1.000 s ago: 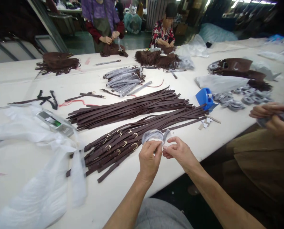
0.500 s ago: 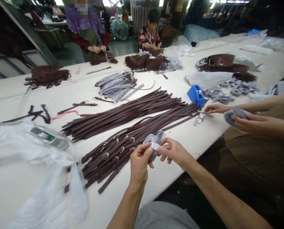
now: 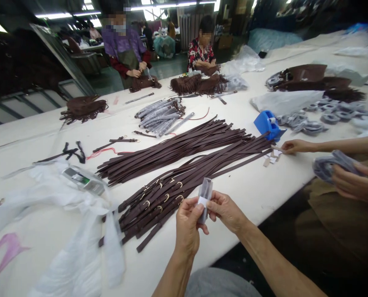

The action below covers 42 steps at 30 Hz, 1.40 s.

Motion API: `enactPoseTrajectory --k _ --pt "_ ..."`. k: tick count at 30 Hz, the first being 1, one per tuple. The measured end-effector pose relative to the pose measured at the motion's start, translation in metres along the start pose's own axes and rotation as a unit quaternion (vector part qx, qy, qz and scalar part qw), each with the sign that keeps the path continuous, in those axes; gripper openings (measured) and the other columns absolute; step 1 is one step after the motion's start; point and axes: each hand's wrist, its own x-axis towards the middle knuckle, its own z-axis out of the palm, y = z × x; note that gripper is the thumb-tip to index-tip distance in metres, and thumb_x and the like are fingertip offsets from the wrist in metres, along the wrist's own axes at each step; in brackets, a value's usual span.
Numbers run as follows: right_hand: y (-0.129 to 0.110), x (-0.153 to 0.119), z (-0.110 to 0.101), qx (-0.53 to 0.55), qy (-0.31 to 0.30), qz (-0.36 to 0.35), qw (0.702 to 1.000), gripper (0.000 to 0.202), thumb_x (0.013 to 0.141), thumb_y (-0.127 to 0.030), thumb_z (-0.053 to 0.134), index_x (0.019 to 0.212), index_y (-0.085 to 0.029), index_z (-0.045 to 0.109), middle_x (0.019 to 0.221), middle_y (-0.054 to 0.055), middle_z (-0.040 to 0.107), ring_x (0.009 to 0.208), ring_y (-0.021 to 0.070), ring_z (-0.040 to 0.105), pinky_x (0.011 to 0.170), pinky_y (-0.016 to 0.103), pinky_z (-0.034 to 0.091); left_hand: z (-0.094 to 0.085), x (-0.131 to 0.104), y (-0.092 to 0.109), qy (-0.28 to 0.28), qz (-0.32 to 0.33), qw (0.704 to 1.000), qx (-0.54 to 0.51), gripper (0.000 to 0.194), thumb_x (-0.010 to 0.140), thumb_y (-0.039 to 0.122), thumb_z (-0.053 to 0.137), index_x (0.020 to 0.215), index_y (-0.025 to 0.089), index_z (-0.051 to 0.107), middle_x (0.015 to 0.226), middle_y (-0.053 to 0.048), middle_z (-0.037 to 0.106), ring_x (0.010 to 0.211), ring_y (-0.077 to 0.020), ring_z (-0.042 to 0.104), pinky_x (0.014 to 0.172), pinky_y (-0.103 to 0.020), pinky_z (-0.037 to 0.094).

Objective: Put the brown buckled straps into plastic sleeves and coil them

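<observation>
Between my two hands is a wrapped roll (image 3: 206, 190) in greyish clear plastic, seen edge-on, with a white label (image 3: 203, 201) across its middle. My left hand (image 3: 188, 222) grips it from the left, thumb on the label. From the right, my right hand (image 3: 229, 210) pinches the label's edge and the roll. Just beyond my hands lie dark brown straps with gold buckles (image 3: 159, 198), and behind them a second pile of brown straps (image 3: 178, 148).
At the right, another person's hand (image 3: 346, 177) holds wrapped rolls; their other hand (image 3: 298, 146) touches small labels beside a blue dispenser (image 3: 269, 124). White plastic (image 3: 75, 239) covers the table's left. Two people work across the table (image 3: 233, 105).
The roll has turned from its round face to edge-on in my hands. The view has shifted left. The neighbouring person's hand has moved off the small labels' left side to their right.
</observation>
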Motion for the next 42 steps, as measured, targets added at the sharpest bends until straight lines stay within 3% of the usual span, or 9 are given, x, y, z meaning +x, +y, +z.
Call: enactPoseTrajectory --k 10,14,20,23,25,29,31,34,42 --pt "0.02 0.009 -0.001 0.008 -0.022 0.024 0.999 0.028 0.066 -0.037 0.072 0.07 -0.015 0.056 0.058 -0.002 0.06 0.046 0.0077 0.051 0.047 0.02 0.04 -0.014 0.005 -0.015 0.073 0.055 0.99 0.107 0.029 0.072 0.042 0.063 0.081 0.016 0.053 0.063 0.004 0.053 0.043 -0.0067 0.047 0.027 -0.013 0.033" --pt "0.041 0.016 0.007 0.074 0.026 0.023 0.997 0.031 0.074 -0.043 0.063 0.091 -0.018 0.059 0.076 0.001 0.063 0.065 0.0118 0.058 0.058 0.024 0.046 -0.027 0.016 -0.023 0.088 0.11 0.971 0.191 0.032 0.082 0.044 0.049 0.1 0.017 0.054 0.088 -0.005 0.06 0.069 -0.0134 0.059 0.048 -0.021 0.049" --pt "0.061 0.013 0.01 0.07 0.121 -0.003 0.99 0.032 0.072 -0.043 0.064 0.09 -0.018 0.06 0.086 0.003 0.063 0.081 0.0167 0.057 0.068 0.026 0.045 -0.038 0.009 -0.041 -0.013 0.246 0.858 0.452 0.053 0.089 0.031 0.039 0.138 0.018 0.021 0.125 -0.014 0.052 0.114 -0.023 0.05 0.094 -0.042 0.042" --pt "0.069 0.018 0.003 0.073 0.165 0.011 0.984 0.028 0.066 -0.04 0.07 0.077 -0.017 0.06 0.068 -0.002 0.06 0.065 0.0129 0.054 0.06 0.023 0.042 -0.04 0.005 -0.058 -0.093 0.287 0.785 0.541 0.063 0.086 0.03 0.045 0.139 0.013 0.016 0.136 -0.019 0.039 0.126 -0.0258 0.038 0.099 -0.044 0.036" --pt "0.072 0.022 -0.005 0.086 0.174 0.016 0.981 0.029 0.063 -0.04 0.073 0.073 -0.017 0.058 0.062 -0.004 0.058 0.059 0.011 0.052 0.058 0.023 0.041 -0.043 0.004 -0.064 -0.116 0.296 0.769 0.555 0.06 0.086 0.027 0.044 0.139 0.014 0.017 0.137 -0.018 0.038 0.125 -0.025 0.038 0.099 -0.043 0.038" --pt "0.071 0.025 -0.023 0.113 0.173 0.019 0.978 0.037 0.056 -0.042 0.076 0.078 -0.016 0.062 0.069 -0.001 0.061 0.063 0.0115 0.053 0.061 0.024 0.042 -0.051 0.01 -0.054 -0.014 0.29 0.825 0.484 0.044 0.088 0.027 0.042 0.131 0.019 0.035 0.124 -0.014 0.051 0.112 -0.0219 0.05 0.089 -0.037 0.045" --pt "0.07 0.024 -0.027 0.122 0.165 0.024 0.979 0.038 0.056 -0.043 0.076 0.079 -0.016 0.063 0.071 0.0 0.062 0.063 0.0115 0.053 0.061 0.024 0.042 -0.051 0.021 -0.048 0.061 0.222 0.886 0.403 0.043 0.088 0.033 0.043 0.128 0.019 0.04 0.125 -0.013 0.05 0.113 -0.022 0.049 0.089 -0.036 0.044" --pt "0.071 0.022 -0.026 0.131 0.149 0.029 0.98 0.036 0.058 -0.04 0.076 0.081 -0.016 0.064 0.069 -0.001 0.061 0.06 0.0104 0.051 0.058 0.023 0.041 -0.048 0.044 -0.05 0.069 0.085 0.959 0.262 0.045 0.083 0.041 0.051 0.122 0.02 0.048 0.126 -0.01 0.051 0.117 -0.0215 0.046 0.099 -0.035 0.035" --pt "0.074 0.023 -0.035 0.166 0.147 0.056 0.974 0.04 0.073 -0.055 0.058 0.084 -0.016 0.063 0.075 0.002 0.063 0.066 0.0132 0.054 0.06 0.024 0.042 -0.042 0.077 -0.084 0.093 0.014 0.981 0.172 0.055 0.074 0.052 0.057 0.111 0.011 0.054 0.107 -0.013 0.062 0.095 -0.0222 0.06 0.083 -0.033 0.046"
